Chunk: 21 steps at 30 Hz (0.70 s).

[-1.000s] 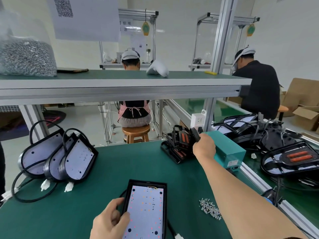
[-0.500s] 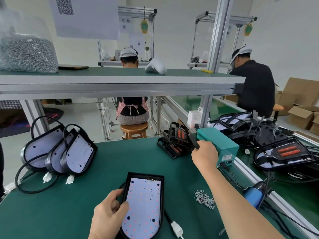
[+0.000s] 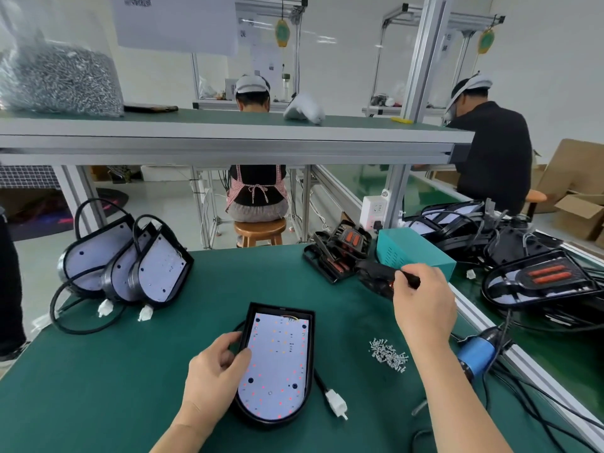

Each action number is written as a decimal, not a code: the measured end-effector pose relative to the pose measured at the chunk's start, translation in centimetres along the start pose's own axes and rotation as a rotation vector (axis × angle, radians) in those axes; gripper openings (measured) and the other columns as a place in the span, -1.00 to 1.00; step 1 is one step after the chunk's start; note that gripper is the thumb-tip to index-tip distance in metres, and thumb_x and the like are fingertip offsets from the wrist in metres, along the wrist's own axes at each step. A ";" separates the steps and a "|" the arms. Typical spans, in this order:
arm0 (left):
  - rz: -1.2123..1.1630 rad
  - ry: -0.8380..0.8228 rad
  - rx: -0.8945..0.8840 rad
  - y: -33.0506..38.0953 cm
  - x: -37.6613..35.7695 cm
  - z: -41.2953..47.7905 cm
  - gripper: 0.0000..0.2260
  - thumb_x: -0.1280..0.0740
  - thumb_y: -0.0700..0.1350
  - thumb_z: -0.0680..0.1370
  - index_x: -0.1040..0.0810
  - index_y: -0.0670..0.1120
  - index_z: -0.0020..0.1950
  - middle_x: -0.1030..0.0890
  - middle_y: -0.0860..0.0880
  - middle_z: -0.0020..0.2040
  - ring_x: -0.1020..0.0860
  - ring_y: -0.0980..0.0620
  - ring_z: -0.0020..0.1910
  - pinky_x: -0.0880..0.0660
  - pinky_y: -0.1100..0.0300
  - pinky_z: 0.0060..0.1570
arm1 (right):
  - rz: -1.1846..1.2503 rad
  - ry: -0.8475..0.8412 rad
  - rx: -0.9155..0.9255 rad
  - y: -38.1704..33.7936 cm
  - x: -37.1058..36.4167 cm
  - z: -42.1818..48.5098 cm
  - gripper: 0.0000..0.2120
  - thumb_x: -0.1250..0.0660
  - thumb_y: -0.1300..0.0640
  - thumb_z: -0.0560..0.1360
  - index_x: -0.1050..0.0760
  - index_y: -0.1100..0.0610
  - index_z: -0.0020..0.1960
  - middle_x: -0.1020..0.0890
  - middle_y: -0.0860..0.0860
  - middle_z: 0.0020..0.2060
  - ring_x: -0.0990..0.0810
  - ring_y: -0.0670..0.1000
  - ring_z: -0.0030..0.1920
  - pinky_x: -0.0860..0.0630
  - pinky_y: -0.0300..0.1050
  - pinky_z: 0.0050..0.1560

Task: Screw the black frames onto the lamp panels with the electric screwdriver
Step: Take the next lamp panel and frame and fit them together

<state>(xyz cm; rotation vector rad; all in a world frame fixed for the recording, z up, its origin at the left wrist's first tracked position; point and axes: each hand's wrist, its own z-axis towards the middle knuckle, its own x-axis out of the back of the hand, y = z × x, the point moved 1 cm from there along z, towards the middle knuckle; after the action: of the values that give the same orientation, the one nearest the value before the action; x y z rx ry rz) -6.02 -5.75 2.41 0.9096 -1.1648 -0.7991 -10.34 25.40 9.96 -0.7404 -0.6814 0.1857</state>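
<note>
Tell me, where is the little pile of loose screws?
In the head view, the pile of screws lies on the green table, between the flat lamp panel on its left and the blue electric screwdriver on its right.

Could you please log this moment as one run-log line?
left hand: holds lamp panel | right hand: grips black frame | screws: loose pile | electric screwdriver: at table edge

Matt green covering on the table (image 3: 98, 387). Smooth white lamp panel (image 3: 277, 364), glossy black plastic shell (image 3: 271, 424). Shiny metal screws (image 3: 389, 354). Brushed aluminium shelf (image 3: 228, 142), wooden stool (image 3: 260, 227).
</note>
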 end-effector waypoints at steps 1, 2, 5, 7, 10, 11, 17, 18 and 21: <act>-0.007 -0.003 0.002 0.0 0.0 0.0 -0.82 -0.41 -0.21 0.53 -0.64 0.09 -0.02 -0.31 0.04 -0.48 -0.28 0.07 -0.43 -0.27 0.16 -0.31 | 0.005 0.005 0.012 0.0 0.4 -0.3 -0.90 -0.38 0.05 0.58 -0.58 0.08 0.03 -0.51 -0.06 -0.09 -0.38 -0.16 -0.31 -0.34 -0.06 -0.14; -0.022 -0.009 0.006 0.1 0.0 0.0 -0.82 -0.41 -0.20 0.53 -0.64 0.11 -0.03 -0.33 0.01 -0.46 -0.30 0.07 -0.41 -0.30 0.16 -0.30 | 0.015 0.003 0.014 0.0 0.9 -0.6 -0.88 -0.38 0.03 0.58 -0.56 0.08 0.00 -0.50 -0.05 -0.09 -0.36 -0.19 -0.32 -0.33 -0.06 -0.15; -0.092 -0.018 0.025 0.2 -0.1 -0.2 -0.88 -0.40 -0.01 0.45 -0.64 0.14 -0.03 -0.47 -0.14 -0.41 -0.40 0.04 -0.34 -0.38 0.13 -0.23 | 0.104 0.018 0.051 -0.4 2.1 -1.4 -0.85 -0.42 0.07 0.56 -0.51 0.12 -0.07 -0.49 -0.01 -0.06 -0.43 -0.17 -0.31 -0.33 -0.09 -0.15; -0.113 -0.028 0.056 0.2 -0.2 -0.2 -0.78 -0.33 0.08 0.40 -0.64 0.11 0.01 -0.59 -0.26 -0.28 -0.48 0.03 -0.29 -0.47 0.10 -0.16 | 0.191 0.042 0.113 -1.0 2.9 -1.8 -0.88 -0.43 0.17 0.53 -0.49 0.14 -0.09 -0.46 0.00 -0.02 -0.51 -0.26 -0.23 -0.39 -0.25 -0.13; -0.127 -0.017 0.083 0.2 -0.1 -0.2 -0.74 -0.31 0.13 0.41 -0.65 0.10 0.03 -0.67 -0.15 -0.20 -0.57 0.03 -0.23 -0.55 0.05 -0.09 | 0.356 0.018 0.068 -1.5 3.3 -2.1 -0.84 -0.39 0.29 0.50 -0.46 0.11 -0.02 -0.49 0.02 0.05 -0.54 -0.20 -0.19 -0.36 -0.52 -0.19; -0.124 -0.012 0.084 0.1 -0.1 -0.2 -0.74 -0.31 0.14 0.42 -0.65 0.10 0.02 -0.68 -0.13 -0.20 -0.57 0.04 -0.22 -0.56 0.04 -0.09 | 0.409 -0.003 0.017 -1.6 3.1 -2.2 -0.80 -0.36 0.31 0.49 -0.44 0.07 0.02 -0.53 0.02 0.01 -0.55 -0.19 -0.22 -0.36 -0.51 -0.23; -0.135 -0.009 0.096 0.0 -0.2 -0.1 -0.77 -0.29 0.15 0.43 -0.65 0.13 -0.01 -0.70 -0.12 -0.12 -0.59 -0.01 -0.19 -0.57 -0.06 0.04 | 0.641 -0.105 -0.168 -3.0 0.1 -4.2 -0.76 -0.28 0.38 0.52 -0.46 0.07 0.06 -0.56 -0.12 -0.08 -0.54 -0.38 -0.29 -0.37 -0.53 -0.32; -0.127 -0.007 0.101 0.1 -0.2 -0.1 -0.77 -0.28 0.16 0.43 -0.64 0.14 -0.02 -0.70 -0.08 -0.12 -0.63 -0.06 -0.15 -0.57 -0.05 0.05 | 0.652 -0.144 -0.175 -3.3 -0.7 -4.8 -0.76 -0.29 0.36 0.54 -0.46 0.06 0.09 -0.57 -0.11 -0.06 -0.54 -0.41 -0.23 -0.38 -0.56 -0.28; -0.097 0.007 0.089 0.1 -0.1 -0.1 -0.77 -0.26 0.15 0.46 -0.65 0.12 -0.04 -0.71 0.08 -0.19 -0.65 -0.02 -0.08 -0.59 0.00 0.04 | 0.584 -0.281 -0.129 -4.6 -3.2 -6.7 -0.76 -0.29 0.32 0.56 -0.49 0.02 0.11 -0.58 -0.16 -0.04 -0.53 -0.41 -0.07 -0.39 -0.57 -0.16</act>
<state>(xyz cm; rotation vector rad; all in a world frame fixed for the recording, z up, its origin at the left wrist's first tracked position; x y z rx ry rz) -5.99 -5.62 2.44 1.0486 -1.1646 -0.8264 -8.95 17.08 7.83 -1.0378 -0.7317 0.7970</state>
